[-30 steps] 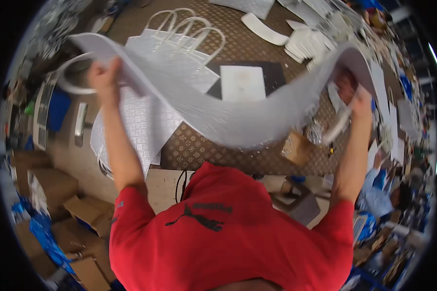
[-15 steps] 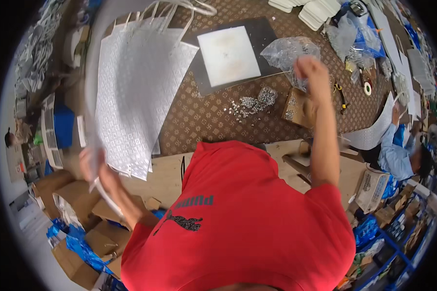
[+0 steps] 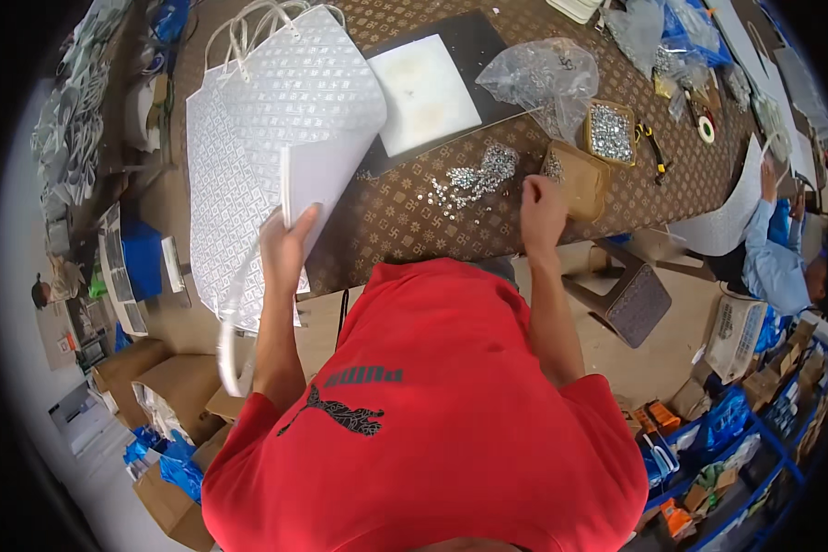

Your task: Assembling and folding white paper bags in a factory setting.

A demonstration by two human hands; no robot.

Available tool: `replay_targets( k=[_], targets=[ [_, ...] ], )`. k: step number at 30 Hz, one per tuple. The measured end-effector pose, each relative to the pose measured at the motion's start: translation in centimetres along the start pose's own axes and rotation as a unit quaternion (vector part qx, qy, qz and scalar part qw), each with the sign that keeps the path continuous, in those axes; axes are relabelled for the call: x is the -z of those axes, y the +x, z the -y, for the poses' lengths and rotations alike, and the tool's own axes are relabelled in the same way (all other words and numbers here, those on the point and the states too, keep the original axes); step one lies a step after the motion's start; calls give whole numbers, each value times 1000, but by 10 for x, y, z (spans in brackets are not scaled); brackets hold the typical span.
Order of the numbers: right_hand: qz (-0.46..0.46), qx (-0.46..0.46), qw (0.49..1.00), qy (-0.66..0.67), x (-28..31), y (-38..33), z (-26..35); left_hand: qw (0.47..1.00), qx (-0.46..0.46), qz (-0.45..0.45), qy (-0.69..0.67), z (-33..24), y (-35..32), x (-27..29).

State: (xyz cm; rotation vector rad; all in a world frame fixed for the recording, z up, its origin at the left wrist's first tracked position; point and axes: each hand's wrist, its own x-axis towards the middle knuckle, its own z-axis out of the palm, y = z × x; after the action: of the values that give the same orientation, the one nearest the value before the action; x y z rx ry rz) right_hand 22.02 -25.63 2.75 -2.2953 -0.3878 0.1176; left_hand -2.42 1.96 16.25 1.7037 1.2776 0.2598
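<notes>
My left hand (image 3: 285, 247) is closed on the folded edge of a silver patterned bag (image 3: 336, 87), whose pale inner side shows beside my thumb. A white strap (image 3: 230, 336) hangs below that hand. Under it lie more flat silver patterned bags (image 3: 225, 198), with pale looped handles at the far end. My right hand (image 3: 545, 213) is closed at the near left side of an open cardboard box (image 3: 581, 184); what its fingers hold, if anything, is hidden. Small shiny metal pieces (image 3: 478, 175) lie in a loose pile just left of the box.
A white square pad (image 3: 428, 97) rests on a dark board (image 3: 460, 46). Beyond my right hand are a clear plastic bag (image 3: 543, 78), a tray of metal pieces (image 3: 610, 132) and yellow-black pliers (image 3: 653, 152). Another person in a blue sleeve (image 3: 768, 239) sits at the right.
My left hand has moved right and inward, carrying the bag over the stack. My right hand has come down from near the plastic bag to the cardboard box.
</notes>
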Motion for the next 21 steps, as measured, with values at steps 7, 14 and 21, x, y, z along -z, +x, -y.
replay_targets(
  k=[7,14,21],
  targets=[
    [97,99,989,-51,5,24,-21,962,81,50,-257,-15,-7,3],
    [50,-118,981,-145,19,57,-76,928,84,134,-337,-13,-10,5],
    [54,6,988,-144,4,52,-87,923,61,169,-341,-26,-12,-11]
  ],
)
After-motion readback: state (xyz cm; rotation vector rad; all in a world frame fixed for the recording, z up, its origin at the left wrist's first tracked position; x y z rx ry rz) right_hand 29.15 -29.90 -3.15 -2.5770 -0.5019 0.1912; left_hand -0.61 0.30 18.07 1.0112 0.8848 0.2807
